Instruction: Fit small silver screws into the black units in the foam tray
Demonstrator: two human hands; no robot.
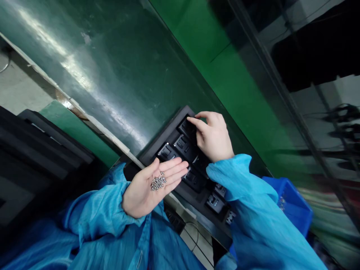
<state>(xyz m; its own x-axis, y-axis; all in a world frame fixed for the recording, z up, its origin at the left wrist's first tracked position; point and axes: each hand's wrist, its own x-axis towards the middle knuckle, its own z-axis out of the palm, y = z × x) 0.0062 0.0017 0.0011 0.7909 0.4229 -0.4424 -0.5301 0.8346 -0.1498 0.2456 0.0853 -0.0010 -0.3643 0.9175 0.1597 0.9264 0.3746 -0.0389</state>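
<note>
My left hand [153,187] lies palm up with its fingers stretched out, and a small pile of silvery screws [158,182] rests on the palm. It is over the near edge of a black foam tray [157,141] that holds several black devices [166,151] in cutouts. At the tray's far end my right hand [212,135] reaches down with bent fingers. Its index fingertip is at a corner of the farthest black device [187,127]. Whether anything small is between those fingers is too small to tell.
The tray sits on a dark green table [120,67] with a bright green strip [202,48] beyond. A blue bin [299,206] stands right of my right sleeve. Black stacked foam pieces [36,157] are at the left.
</note>
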